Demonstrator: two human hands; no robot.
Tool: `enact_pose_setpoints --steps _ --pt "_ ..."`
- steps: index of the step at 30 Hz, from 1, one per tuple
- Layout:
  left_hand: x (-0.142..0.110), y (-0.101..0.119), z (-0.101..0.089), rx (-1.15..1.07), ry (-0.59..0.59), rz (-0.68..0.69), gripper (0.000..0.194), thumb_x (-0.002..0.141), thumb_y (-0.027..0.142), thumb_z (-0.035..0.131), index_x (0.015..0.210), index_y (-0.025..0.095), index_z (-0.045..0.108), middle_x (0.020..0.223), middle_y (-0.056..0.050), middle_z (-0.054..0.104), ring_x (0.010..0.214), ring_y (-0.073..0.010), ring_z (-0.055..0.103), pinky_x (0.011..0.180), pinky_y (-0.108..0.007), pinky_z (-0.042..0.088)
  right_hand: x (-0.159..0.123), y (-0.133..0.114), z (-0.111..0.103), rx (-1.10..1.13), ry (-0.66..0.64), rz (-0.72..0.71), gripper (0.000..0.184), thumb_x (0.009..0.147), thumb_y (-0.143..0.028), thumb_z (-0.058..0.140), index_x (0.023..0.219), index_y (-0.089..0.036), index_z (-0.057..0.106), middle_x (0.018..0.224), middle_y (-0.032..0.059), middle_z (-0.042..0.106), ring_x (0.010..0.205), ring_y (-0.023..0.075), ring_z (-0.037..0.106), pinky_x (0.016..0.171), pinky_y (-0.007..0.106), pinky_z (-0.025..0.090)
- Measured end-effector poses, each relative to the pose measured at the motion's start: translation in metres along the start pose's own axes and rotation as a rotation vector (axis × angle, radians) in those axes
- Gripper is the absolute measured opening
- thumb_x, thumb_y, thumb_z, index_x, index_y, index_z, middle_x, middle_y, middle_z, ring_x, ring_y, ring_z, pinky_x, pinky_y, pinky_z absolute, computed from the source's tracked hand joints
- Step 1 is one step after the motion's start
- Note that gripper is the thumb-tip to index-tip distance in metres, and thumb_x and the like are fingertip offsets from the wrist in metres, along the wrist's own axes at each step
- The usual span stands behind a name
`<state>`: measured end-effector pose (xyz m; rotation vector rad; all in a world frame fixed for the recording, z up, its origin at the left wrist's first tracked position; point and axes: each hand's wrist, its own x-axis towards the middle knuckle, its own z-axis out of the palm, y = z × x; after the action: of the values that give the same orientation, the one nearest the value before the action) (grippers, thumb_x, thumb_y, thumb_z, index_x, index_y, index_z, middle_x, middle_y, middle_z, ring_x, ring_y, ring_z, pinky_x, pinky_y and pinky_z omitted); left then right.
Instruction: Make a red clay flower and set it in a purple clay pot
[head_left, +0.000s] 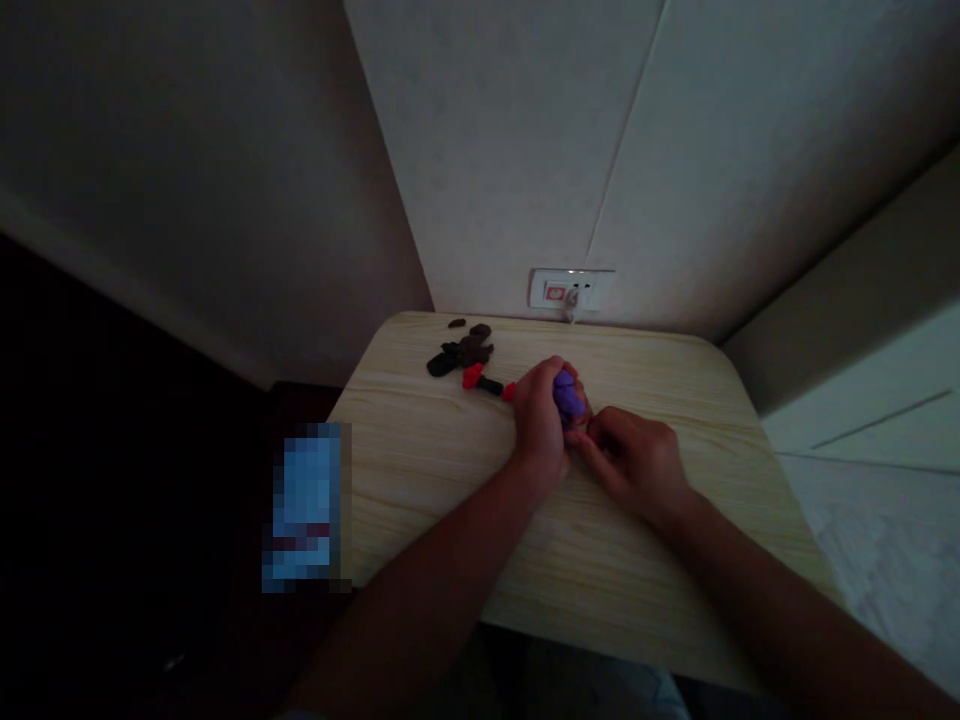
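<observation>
A lumpy purple piece (568,396), which looks like modelling clay, sits in my left hand (538,415), with the fingers wrapped round it. Much of its far side is hidden by those fingers. My right hand (634,455) is closed in a pinch just to the right, its thumb close against the left hand's lower edge. Whatever its fingertips hold is too dark and small to make out. Left of my left hand lies a black stick-like piece (490,386) with a red lump (472,376) at its end, and more red shows beside the hand.
Brown lumps (475,348) and a flat black piece (444,362) lie at the back left of the light wooden table (420,480). A wall socket (551,290) with a plug in it sits just behind the table's back edge. A white cabinet (885,370) stands at the right.
</observation>
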<state>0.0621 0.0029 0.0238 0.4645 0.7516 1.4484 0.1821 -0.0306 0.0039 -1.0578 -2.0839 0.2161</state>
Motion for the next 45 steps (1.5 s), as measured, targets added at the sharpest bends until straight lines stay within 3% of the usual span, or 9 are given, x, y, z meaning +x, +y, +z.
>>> enact_pose_setpoints --steps 3,5,10,14,20,26,33,38,45 --pt "-0.002 0.0 0.001 0.11 -0.001 0.171 0.029 0.085 0.04 0.067 0.068 0.018 0.057 0.057 0.003 0.053 0.049 -0.0086 0.049 0.047 -0.02 0.037 -0.001 -0.007 0.005 0.069 -0.079 0.069 0.029 0.1 -0.028 0.05 0.073 -0.019 0.056 0.058 -0.0003 0.059 0.047 0.0114 0.051 0.05 0.025 0.038" --pt "-0.002 -0.002 0.001 0.141 0.022 0.213 0.029 0.085 0.039 0.066 0.067 0.018 0.057 0.058 0.003 0.053 0.051 -0.0088 0.051 0.049 -0.02 0.04 0.0 -0.012 0.007 0.114 -0.091 0.091 0.026 0.099 -0.025 0.047 0.074 -0.02 0.055 0.059 -0.0004 0.059 0.048 0.0115 0.049 0.051 0.025 0.037" --pt "0.004 -0.002 0.003 0.046 0.159 0.128 0.021 0.085 0.035 0.062 0.072 0.02 0.054 0.057 0.006 0.05 0.043 -0.008 0.044 0.041 -0.021 0.035 -0.002 -0.009 0.009 0.299 -0.036 0.198 0.007 0.093 -0.027 0.057 0.094 -0.02 0.058 0.064 -0.0029 0.058 0.051 0.0115 0.05 0.05 0.022 0.04" --pt "0.009 0.015 0.01 -0.009 0.188 0.148 0.014 0.083 0.028 0.059 0.073 0.02 0.054 0.056 0.007 0.047 0.042 -0.0067 0.039 0.036 -0.018 0.023 -0.004 0.0 0.011 0.386 0.112 0.355 0.01 0.094 -0.026 0.057 0.103 -0.021 0.057 0.069 -0.002 0.061 0.054 0.012 0.053 0.048 0.021 0.04" --pt "0.011 0.032 0.009 0.186 0.068 0.087 0.016 0.079 0.031 0.065 0.074 0.019 0.056 0.057 0.007 0.05 0.042 -0.0053 0.039 0.035 -0.016 0.019 0.002 0.011 0.014 0.461 0.205 0.465 0.013 0.096 -0.033 0.059 0.095 -0.021 0.061 0.065 -0.002 0.06 0.052 0.0116 0.049 0.047 0.023 0.036" --pt "0.007 0.012 -0.011 0.508 -0.04 0.116 0.026 0.086 0.041 0.063 0.073 0.019 0.06 0.059 0.005 0.058 0.043 -0.0069 0.046 0.036 -0.016 0.027 0.004 0.015 0.016 0.604 0.224 0.55 0.016 0.096 -0.035 0.06 0.091 -0.021 0.064 0.061 -0.0022 0.061 0.046 0.011 0.048 0.042 0.022 0.035" --pt "0.007 -0.002 -0.019 0.641 -0.148 0.154 0.022 0.09 0.038 0.065 0.082 0.017 0.067 0.058 0.004 0.058 0.049 -0.0089 0.05 0.047 -0.019 0.04 0.007 0.021 0.016 0.617 0.25 0.588 0.023 0.097 -0.041 0.059 0.09 -0.02 0.064 0.057 -0.0034 0.058 0.043 0.0104 0.045 0.04 0.023 0.034" --pt "0.006 -0.002 -0.026 0.747 -0.237 0.195 0.025 0.088 0.043 0.072 0.094 0.019 0.069 0.065 0.003 0.061 0.055 -0.0108 0.054 0.051 -0.02 0.042 0.011 0.024 0.015 0.625 0.226 0.577 0.028 0.098 -0.045 0.06 0.087 -0.02 0.064 0.059 -0.0026 0.058 0.047 0.0112 0.048 0.042 0.023 0.034" --pt "0.013 0.003 -0.029 0.923 -0.238 0.339 0.018 0.088 0.038 0.071 0.093 0.021 0.076 0.075 0.0 0.07 0.063 -0.0131 0.058 0.059 -0.022 0.046 0.013 0.029 0.016 0.845 0.104 0.587 0.038 0.095 -0.057 0.063 0.088 -0.02 0.06 0.06 -0.0052 0.056 0.049 0.0101 0.047 0.044 0.022 0.034"
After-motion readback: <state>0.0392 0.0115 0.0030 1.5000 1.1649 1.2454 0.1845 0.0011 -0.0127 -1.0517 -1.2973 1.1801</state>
